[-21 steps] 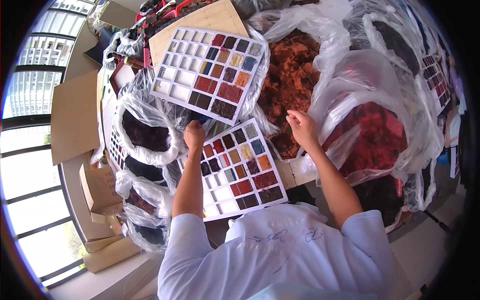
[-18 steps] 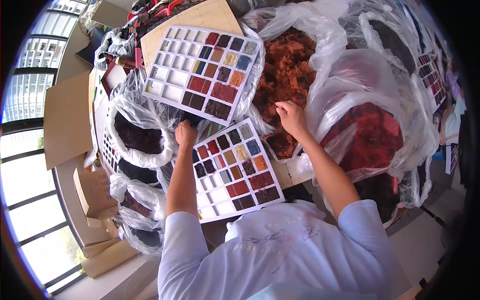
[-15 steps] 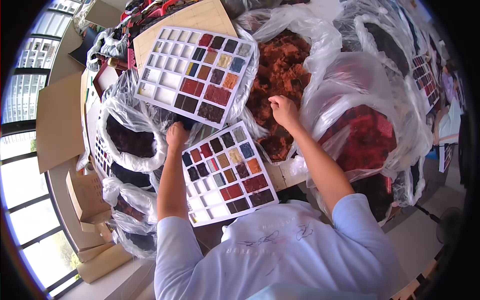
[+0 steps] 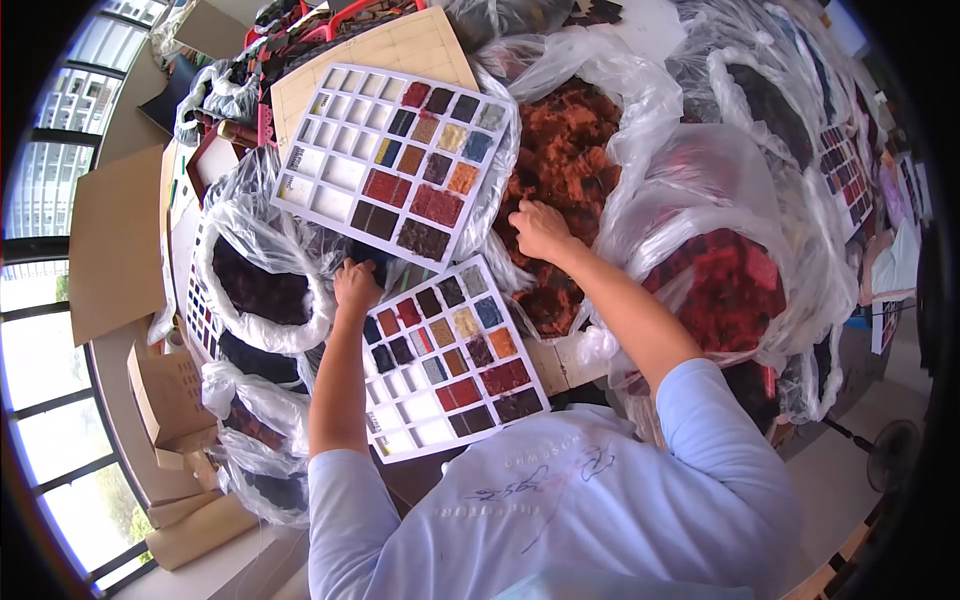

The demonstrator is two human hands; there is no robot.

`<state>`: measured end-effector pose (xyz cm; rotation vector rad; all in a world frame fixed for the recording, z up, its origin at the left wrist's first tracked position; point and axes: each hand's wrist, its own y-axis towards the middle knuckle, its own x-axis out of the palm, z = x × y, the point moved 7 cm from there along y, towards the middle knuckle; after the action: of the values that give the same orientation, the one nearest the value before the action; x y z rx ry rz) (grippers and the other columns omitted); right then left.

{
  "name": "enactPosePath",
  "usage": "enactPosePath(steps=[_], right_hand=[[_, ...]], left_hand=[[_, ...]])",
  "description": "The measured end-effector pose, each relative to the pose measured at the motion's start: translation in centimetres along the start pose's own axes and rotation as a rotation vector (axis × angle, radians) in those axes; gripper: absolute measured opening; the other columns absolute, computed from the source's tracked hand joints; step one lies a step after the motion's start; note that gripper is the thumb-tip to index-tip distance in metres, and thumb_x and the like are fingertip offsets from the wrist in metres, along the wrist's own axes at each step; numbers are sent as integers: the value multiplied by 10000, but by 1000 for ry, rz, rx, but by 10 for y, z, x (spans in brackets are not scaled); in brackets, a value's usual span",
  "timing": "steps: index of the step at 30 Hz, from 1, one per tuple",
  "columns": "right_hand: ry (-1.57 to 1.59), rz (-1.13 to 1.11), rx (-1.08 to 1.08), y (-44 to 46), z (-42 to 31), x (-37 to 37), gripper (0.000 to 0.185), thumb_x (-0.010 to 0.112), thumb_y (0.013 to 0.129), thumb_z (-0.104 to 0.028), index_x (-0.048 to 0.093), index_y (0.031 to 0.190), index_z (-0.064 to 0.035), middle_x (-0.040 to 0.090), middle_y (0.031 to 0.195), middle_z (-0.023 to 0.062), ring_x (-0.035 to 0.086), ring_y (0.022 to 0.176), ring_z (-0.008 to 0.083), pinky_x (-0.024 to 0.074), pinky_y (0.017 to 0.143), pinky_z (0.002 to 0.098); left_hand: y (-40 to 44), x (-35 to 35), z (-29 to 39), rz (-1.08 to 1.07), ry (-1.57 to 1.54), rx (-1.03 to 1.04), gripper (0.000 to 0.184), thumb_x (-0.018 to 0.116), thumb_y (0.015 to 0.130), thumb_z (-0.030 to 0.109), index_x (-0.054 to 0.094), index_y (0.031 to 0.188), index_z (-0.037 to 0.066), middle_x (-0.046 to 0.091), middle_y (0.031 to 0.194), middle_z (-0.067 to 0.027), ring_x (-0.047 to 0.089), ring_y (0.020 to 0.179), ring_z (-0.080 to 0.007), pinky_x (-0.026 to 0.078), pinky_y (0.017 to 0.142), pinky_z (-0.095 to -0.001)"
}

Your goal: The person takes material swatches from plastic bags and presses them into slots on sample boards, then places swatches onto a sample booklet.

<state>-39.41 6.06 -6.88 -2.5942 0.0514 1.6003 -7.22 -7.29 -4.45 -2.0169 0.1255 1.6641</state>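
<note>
while plastic bags [image 4: 645,95] crowd the swatch trays [image 4: 342,174], left hand [image 4: 357,286] and right hand [image 4: 542,231] curl, any grip unclear.

We're on a single head-worn cam here, facing forward and steeply down. The pale blue fabric T-shirt [image 4: 600,500] fills the bottom, so that's closest to us, while the bare left hand [image 4: 357,286] and bare right hand [image 4: 540,232] sit farther out, around mid-frame. Super wide lens too: we get the tall black-framed glass windows [image 4: 88,440] bending down the left edge, plus pitch-black corners.
</note>
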Motion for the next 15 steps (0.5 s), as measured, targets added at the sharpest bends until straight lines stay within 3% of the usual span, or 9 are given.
enactPosePath(steps=[6, 8, 9, 10, 11, 12, 13, 14, 15], right_hand=[[-70, 113, -21, -4, 5, -17, 107, 610, 749, -84, 664, 827, -35, 600, 968, 164, 590, 1001, 346, 502, 837, 448], [153, 162, 143, -9, 19, -31, 116, 653, 754, -140, 664, 825, -48, 606, 954, 146, 611, 958, 336, 512, 795, 445], [255, 171, 233, -12, 26, -36, 140, 684, 739, -162, 666, 832, -59, 614, 972, 139, 622, 917, 348, 515, 764, 453], [322, 211, 232, -13, 35, -36, 171, 694, 755, -182, 664, 840, -37, 633, 896, 92, 642, 821, 295, 523, 717, 399], [672, 156, 351, -18, 50, -23, 181, 698, 773, -208, 669, 839, -42, 623, 839, 54, 627, 761, 241, 512, 672, 362], [1022, 94, 469, -23, 55, -16, 195, 702, 790, -234, 674, 838, -47, 614, 782, 17, 611, 700, 187, 501, 627, 324], [1204, 39, 617, -31, 61, -11, 200, 714, 810, -269, 684, 838, -74, 565, 698, -38, 523, 602, 94, 445, 552, 265], [1199, 40, 612, -33, 60, -12, 200, 714, 810, -269, 684, 838, -74, 565, 698, -38, 523, 602, 94, 445, 552, 265], [1344, 45, 707, -40, 62, -5, 176, 717, 808, -260, 686, 841, -90, 568, 698, -37, 504, 583, 83, 427, 533, 261]], left_hand=[[-27, -8, -10, 275, -188, 50, 259, 715, 706, 119, 728, 962, 151, 616, 1115, -176, 580, 1017, -396, 478, 886, -460], [-41, -25, -17, 586, -292, 112, 226, 738, 747, 150, 719, 967, 108, 655, 945, -124, 631, 893, -300, 501, 787, -380], [-45, -34, -16, 589, -294, 105, 226, 738, 747, 150, 719, 967, 108, 655, 945, -124, 631, 893, -300, 501, 787, -380], [-46, -35, -30, 442, -742, -97, 184, 748, 772, 175, 713, 931, 89, 627, 844, -69, 605, 784, -220, 476, 711, -319], [-49, -23, -38, 271, -1181, -302, 168, 758, 797, 199, 708, 894, 71, 599, 744, -14, 579, 674, -140, 451, 635, -258], [-50, -22, -42, 279, -1186, -307, 168, 758, 797, 199, 708, 894, 71, 599, 744, -14, 579, 674, -140, 451, 635, -258], [-51, -15, -47, 266, -1452, -352, 165, 753, 816, 208, 697, 870, 63, 556, 709, 25, 512, 627, -91, 399, 592, -227], [-52, -8, -48, 247, -1720, -391, 175, 749, 834, 217, 686, 846, 54, 512, 674, 64, 445, 579, -42, 347, 549, -196], [-55, -3, -50, 278, -1809, -500, 148, 742, 835, 201, 672, 840, 70, 511, 678, 64, 411, 564, -44, 337, 537, -221]])
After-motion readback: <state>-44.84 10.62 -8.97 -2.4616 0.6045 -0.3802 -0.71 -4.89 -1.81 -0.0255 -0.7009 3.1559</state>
